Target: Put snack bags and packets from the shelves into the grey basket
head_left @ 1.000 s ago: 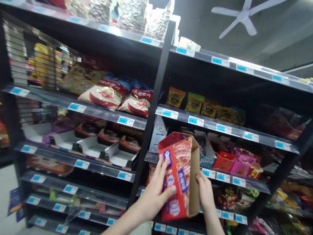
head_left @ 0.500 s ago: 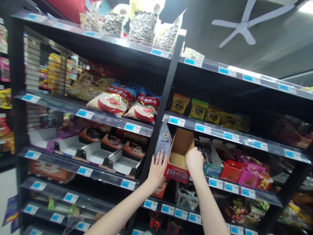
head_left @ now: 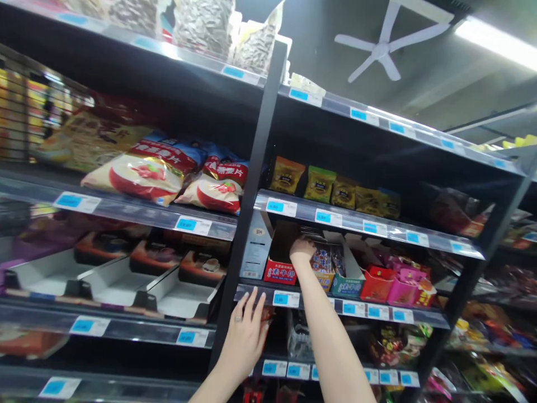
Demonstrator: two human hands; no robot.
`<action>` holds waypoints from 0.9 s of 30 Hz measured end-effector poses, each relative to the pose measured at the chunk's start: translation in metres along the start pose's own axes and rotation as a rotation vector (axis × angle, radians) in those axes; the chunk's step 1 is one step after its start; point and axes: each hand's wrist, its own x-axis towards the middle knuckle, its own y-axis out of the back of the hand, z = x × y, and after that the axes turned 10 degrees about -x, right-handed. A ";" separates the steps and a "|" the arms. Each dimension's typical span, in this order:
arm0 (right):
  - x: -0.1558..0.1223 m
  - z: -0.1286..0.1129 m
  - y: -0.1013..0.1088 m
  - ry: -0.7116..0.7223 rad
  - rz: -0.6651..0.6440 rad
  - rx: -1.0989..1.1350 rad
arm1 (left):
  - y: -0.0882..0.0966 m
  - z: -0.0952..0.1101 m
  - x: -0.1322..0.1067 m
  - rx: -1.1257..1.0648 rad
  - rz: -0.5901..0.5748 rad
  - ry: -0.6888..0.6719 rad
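A red cardboard display box [head_left: 280, 272] stands on the shelf just right of the black upright post [head_left: 247, 207]. My right hand [head_left: 301, 251] reaches up to its right side, fingers curled over the box's edge. My left hand [head_left: 245, 334] is lower, away from the box, fingers spread and holding nothing, in front of the shelf rail below. A grey-white box [head_left: 255, 253] sits left of the red one, and a yellow one [head_left: 325, 267] with small packets sits on its right.
Shelves hold large snack bags [head_left: 145, 173] on the upper left, white trays [head_left: 117, 280] below them, small yellow and green packets [head_left: 319, 183] upper right, red and pink boxes [head_left: 396, 282] to the right. A ceiling fan [head_left: 380, 49] hangs above.
The red box went from held in both hands to pushed back onto the shelf. My left hand let go and dropped below the shelf; my right hand stays at the box.
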 end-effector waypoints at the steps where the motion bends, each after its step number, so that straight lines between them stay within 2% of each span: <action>1: 0.002 0.001 0.001 0.009 0.006 0.008 | 0.001 0.005 -0.002 -0.020 -0.011 -0.007; 4: 0.002 0.017 0.011 0.052 0.005 0.040 | 0.008 0.014 -0.005 -0.067 -0.070 -0.039; 6: -0.005 0.042 0.019 0.134 -0.011 0.064 | 0.014 0.014 -0.005 -0.111 -0.119 -0.051; 9: -0.021 0.091 0.023 0.349 -0.077 0.085 | 0.021 0.009 -0.010 -0.228 -0.195 -0.007; 12: -0.032 0.127 0.014 0.584 -0.172 0.051 | 0.020 0.012 -0.021 -0.379 -0.264 0.078; 14: -0.032 0.137 0.006 0.682 -0.198 0.025 | 0.016 0.020 -0.029 -0.482 -0.311 0.132; 18: -0.015 0.138 0.008 0.712 -0.185 0.061 | 0.000 0.036 -0.049 -0.715 -0.384 0.194; 21: -0.003 0.139 0.030 0.720 -0.171 0.137 | -0.017 0.040 -0.062 -0.948 -0.491 0.218; 23: -0.010 0.143 0.052 0.748 -0.159 0.207 | -0.031 0.040 -0.068 -1.155 -0.595 0.309; 25: -0.036 0.149 0.076 0.794 -0.133 0.235 | -0.042 0.044 -0.068 -1.391 -0.674 0.440; 27: -0.080 0.158 0.094 0.840 -0.085 0.202 | -0.045 0.054 -0.063 -1.702 -0.730 0.579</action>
